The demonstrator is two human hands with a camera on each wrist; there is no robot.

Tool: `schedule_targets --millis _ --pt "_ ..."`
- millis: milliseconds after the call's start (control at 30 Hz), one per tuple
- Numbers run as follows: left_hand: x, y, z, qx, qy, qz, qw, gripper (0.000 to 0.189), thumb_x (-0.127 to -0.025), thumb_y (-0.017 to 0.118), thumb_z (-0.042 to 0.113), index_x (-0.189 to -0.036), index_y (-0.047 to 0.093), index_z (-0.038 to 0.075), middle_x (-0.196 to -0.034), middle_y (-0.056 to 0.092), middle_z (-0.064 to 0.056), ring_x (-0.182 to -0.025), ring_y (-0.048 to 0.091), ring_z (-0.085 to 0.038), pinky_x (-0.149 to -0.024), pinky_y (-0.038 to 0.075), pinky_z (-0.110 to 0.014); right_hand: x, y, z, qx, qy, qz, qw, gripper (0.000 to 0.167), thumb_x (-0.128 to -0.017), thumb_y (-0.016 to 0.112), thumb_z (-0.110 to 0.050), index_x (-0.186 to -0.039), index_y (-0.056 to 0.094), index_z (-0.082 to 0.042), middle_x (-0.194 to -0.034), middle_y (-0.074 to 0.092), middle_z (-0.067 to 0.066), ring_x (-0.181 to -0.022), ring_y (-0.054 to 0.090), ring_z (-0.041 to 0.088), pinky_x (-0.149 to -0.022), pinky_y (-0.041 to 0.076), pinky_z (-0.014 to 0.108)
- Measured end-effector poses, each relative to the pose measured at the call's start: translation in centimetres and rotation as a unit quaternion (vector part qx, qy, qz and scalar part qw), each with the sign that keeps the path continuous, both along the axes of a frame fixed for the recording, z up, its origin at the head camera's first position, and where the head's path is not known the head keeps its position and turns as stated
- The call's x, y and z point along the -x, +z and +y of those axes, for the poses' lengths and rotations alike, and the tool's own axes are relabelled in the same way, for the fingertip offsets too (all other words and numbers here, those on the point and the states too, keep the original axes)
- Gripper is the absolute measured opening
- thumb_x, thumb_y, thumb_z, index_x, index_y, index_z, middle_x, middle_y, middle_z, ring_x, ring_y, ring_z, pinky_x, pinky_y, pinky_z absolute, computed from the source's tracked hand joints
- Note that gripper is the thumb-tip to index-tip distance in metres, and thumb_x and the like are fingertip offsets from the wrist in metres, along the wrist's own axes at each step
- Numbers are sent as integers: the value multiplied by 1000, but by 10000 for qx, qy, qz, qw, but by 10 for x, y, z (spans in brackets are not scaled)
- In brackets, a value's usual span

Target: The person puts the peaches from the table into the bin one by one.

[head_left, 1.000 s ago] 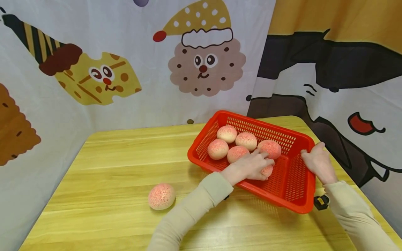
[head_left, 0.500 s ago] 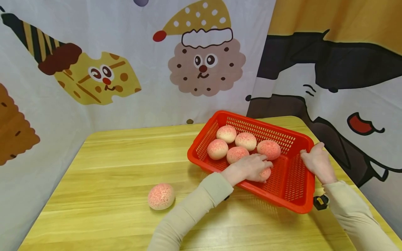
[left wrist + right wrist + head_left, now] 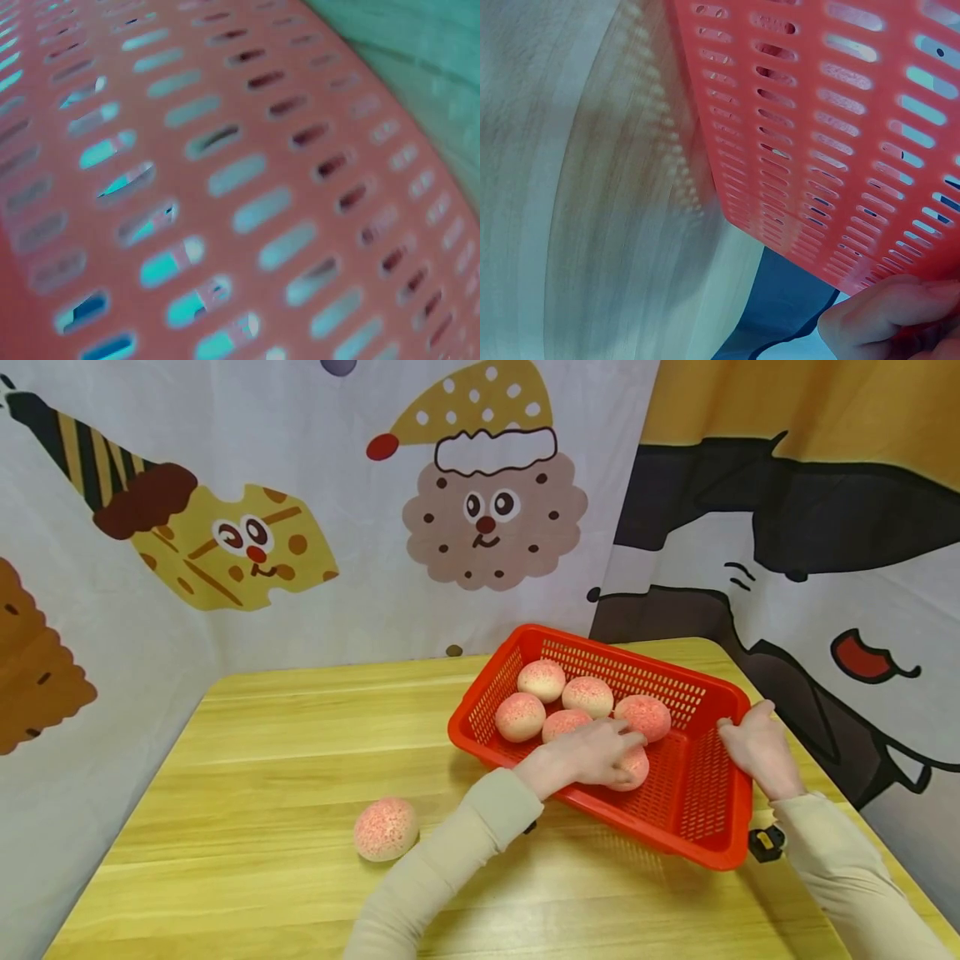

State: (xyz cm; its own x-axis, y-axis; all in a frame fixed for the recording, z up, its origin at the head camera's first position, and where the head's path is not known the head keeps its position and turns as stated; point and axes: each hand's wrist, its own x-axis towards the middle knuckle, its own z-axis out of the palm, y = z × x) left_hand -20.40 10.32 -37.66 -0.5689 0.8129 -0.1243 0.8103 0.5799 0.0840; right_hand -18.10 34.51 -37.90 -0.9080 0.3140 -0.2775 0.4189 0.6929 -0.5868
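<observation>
A red plastic basket [image 3: 697, 802] with slotted walls stands on the table, slanted across its right half. Inside lie several round, peach-like balls [image 3: 521, 717], cream with pink speckles. My left hand [image 3: 592, 753] reaches over the near rim, with loosely bent fingertips right at the nearest ball [image 3: 633, 768], which it partly covers. Another ball [image 3: 567, 723] is half hidden behind this hand. At the basket's right end, my right hand [image 3: 759, 750] grips the rim; the right wrist view shows its bent fingers [image 3: 870, 315] against the slotted wall. Only the basket wall [image 3: 247, 157] fills the left wrist view.
One more speckled ball [image 3: 386, 829] sits on the wooden table [image 3: 262, 760], left of my left sleeve. A printed cloth [image 3: 300, 452] with cartoon figures hangs behind and beside the table. The basket's far right corner lies close to the table's right edge.
My left hand has drawn slightly left and its thumb has lifted, so more of the nearest ball shows. That ball has shifted slightly left. The right hand and basket stay put.
</observation>
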Motion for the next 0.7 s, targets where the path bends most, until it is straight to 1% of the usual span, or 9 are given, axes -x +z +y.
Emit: schedule_targets --millis 100,167,233,300,400,567,700 --pt "1 4 -6 -115 -56 128 9998 49 -95 54 42 -139 46 22 -141 45 0 -117 55 -12 -88 49 -20 0 0 0 -14 -3 1 10000 77 -96 33 -23 -138 -17 19 -91 51 35 -51 66 23 -55 57 38" --pt "0 7 -11 -174 -53 205 9996 46 -96 52 41 -137 48 22 -140 47 0 -115 55 -12 -85 49 -20 0 0 0 -18 0 -3 10000 78 -96 33 -23 -138 -18 19 -91 50 35 -52 66 23 -56 57 38" --pt "-2 11 -17 -186 -36 345 9992 45 -96 51 41 -136 48 22 -139 47 0 -118 53 -14 -88 49 -21 0 0 -1 5 5 -19 10000 79 -97 33 -23 -138 -20 18 -91 51 35 -52 66 23 -56 57 38" --pt "-4 15 -23 -174 -58 557 9983 45 -96 51 42 -137 48 23 -138 49 1 -120 52 -14 -92 48 -22 0 1 -1 20 3 -28 10000 80 -97 33 -23 -138 -22 18 -91 51 34 -52 66 24 -56 57 39" --pt "-7 20 -35 -247 -88 827 9962 46 -96 52 41 -138 48 22 -133 52 1 -116 53 -16 -92 49 -24 -1 1 -1 38 5 -25 10000 79 -97 33 -23 -138 -21 18 -92 51 35 -53 66 24 -56 57 39" --pt "-12 25 -55 -480 35 949 9943 42 -96 53 38 -134 52 20 -129 53 0 -114 52 -18 -93 48 -27 -1 1 0 64 15 -28 10000 77 -97 33 -23 -138 -19 18 -92 51 35 -53 66 24 -56 57 39" --pt "-15 28 -72 -686 113 1108 9914 42 -95 54 38 -132 53 18 -130 53 -1 -116 53 -19 -96 47 -28 -1 0 1 86 4 -39 10000 78 -97 33 -23 -138 -20 17 -92 51 35 -53 67 24 -57 57 39"
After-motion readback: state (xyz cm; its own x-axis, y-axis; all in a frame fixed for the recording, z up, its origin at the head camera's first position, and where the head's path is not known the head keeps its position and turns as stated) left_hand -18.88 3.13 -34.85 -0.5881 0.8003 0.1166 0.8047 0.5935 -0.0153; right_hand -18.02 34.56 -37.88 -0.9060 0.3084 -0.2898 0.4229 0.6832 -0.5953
